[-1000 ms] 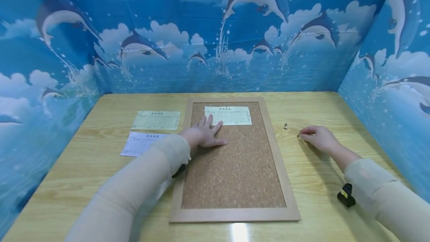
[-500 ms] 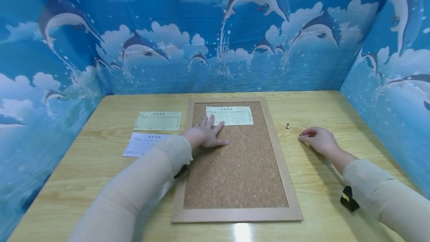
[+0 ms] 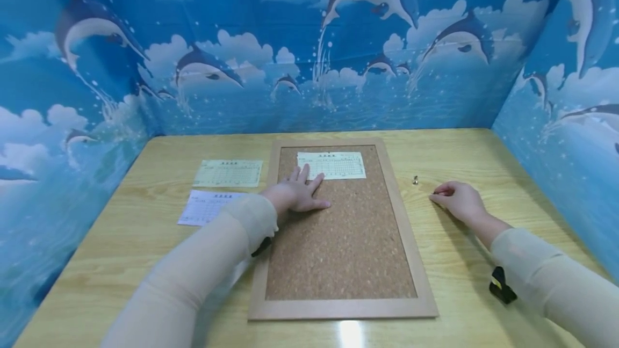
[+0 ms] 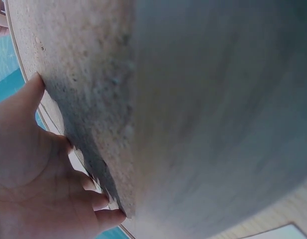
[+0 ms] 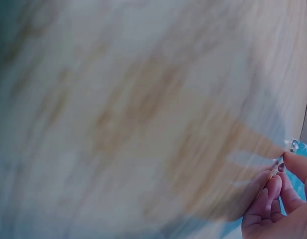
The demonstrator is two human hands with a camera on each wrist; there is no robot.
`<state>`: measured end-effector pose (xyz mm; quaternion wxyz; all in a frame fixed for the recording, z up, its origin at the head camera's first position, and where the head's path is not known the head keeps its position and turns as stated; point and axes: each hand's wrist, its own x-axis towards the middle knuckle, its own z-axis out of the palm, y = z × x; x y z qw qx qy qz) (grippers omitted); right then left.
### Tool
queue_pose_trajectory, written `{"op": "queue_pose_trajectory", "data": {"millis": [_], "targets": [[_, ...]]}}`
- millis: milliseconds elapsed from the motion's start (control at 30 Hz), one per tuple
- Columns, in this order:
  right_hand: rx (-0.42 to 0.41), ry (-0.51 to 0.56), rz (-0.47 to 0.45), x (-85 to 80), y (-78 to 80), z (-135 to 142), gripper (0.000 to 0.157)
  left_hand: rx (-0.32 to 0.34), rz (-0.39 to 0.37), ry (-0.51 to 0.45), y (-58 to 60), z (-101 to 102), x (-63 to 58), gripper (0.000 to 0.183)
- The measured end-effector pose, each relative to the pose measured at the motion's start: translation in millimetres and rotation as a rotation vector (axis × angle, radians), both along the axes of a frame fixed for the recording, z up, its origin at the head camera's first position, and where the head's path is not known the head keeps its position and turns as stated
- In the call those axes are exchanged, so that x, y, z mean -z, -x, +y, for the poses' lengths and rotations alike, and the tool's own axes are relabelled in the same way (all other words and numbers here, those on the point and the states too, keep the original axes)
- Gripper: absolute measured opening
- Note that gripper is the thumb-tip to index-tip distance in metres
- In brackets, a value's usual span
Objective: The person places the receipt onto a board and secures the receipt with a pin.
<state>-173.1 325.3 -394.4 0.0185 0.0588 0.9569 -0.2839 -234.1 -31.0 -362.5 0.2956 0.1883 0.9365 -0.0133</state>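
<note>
A cork board (image 3: 338, 251) in a wooden frame lies on the table. Along its top is a pale green printed slip (image 3: 338, 168), with a small dark pin head at its upper edge. My left hand (image 3: 300, 195) rests spread on the cork, its fingertips over the slip's lower left corner. Right of the board, my right hand (image 3: 459, 200) is low over the table, thumb and fingers pinching a small metal thumbtack (image 5: 281, 167). Just beyond those fingers, a few more shiny thumbtacks (image 3: 415, 180) lie on the table, also visible in the right wrist view.
Left of the board lie another pale green slip (image 3: 228, 173) and a white slip (image 3: 203, 208), the latter partly covered by my left sleeve. A blue dolphin-print curtain (image 3: 242, 101) encloses the back and sides of the wooden table (image 3: 111, 219).
My right fingers have closed up around the thumbtack, which showed at the fingertips earlier. The left hand keeps its place on the board. The view has shifted slightly.
</note>
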Motion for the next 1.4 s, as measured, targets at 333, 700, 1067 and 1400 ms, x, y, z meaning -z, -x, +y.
{"op": "queue_pose_trajectory", "data": {"millis": [333,700,1067,1400], "targets": [[-0.019,0.019,-0.032,-2.2,-0.3,2.2,0.034,0.004,-0.011,0.003,10.1,1.6,11.1,0.088],[-0.033,0.03,-0.077,-8.2,3.4,1.1,0.043,-0.007,-0.018,0.007,10.8,0.4,15.1,0.088],[-0.019,0.076,-0.049,-14.8,6.7,-4.9,0.042,-0.009,-0.018,0.019,12.9,1.0,15.8,0.087],[-0.055,0.097,0.032,-15.4,8.9,-10.3,0.035,-0.02,-0.017,0.006,13.5,0.9,16.3,0.087]]}}
